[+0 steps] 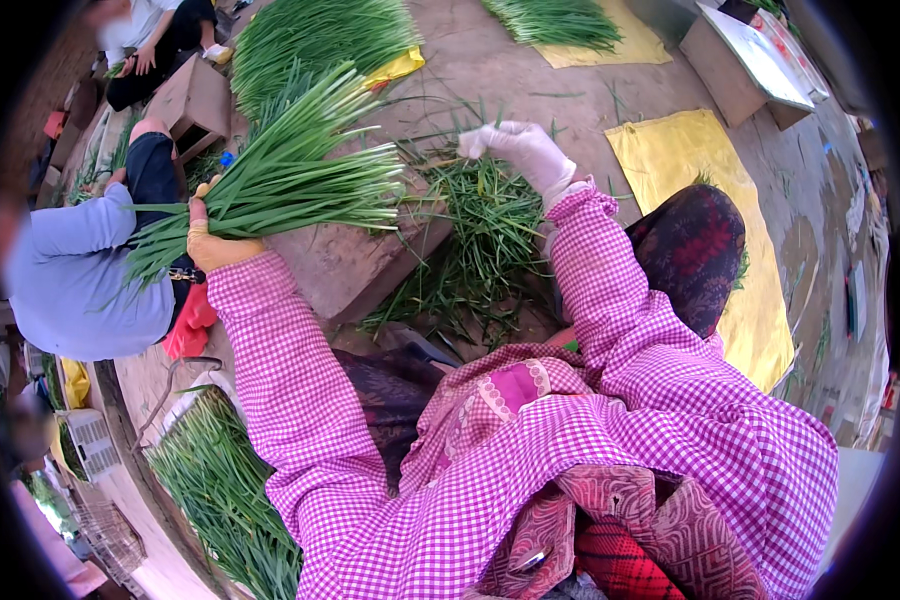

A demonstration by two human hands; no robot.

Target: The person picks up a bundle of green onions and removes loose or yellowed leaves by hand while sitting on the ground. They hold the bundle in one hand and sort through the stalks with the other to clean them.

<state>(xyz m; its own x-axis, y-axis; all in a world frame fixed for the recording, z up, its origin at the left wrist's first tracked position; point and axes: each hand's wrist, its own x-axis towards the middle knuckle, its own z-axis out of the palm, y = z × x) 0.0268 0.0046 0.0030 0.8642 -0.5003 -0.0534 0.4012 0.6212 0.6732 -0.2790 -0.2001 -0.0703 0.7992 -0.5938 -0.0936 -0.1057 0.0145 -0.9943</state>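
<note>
A thick bunch of garlic chives (305, 190) is gripped in my left hand (215, 243), its pale cut ends pointing right and its green leaf tips hanging to the left. Below the bunch stands a brown wooden block (360, 265). To the right, over a heap of loose trimmed leaves (490, 220), I hold up my right hand (525, 150) in a thin white glove. Its fingers are bent and pressed together; whatever may be between them is too small to make out.
Large chive piles lie at the far side (320, 45) and lower left (220, 480). A yellow sheet (690, 160) spreads on the floor at my right, near an open box (745, 65). Close on my left sits a person in a light blue top (90, 270); another person sits farther off.
</note>
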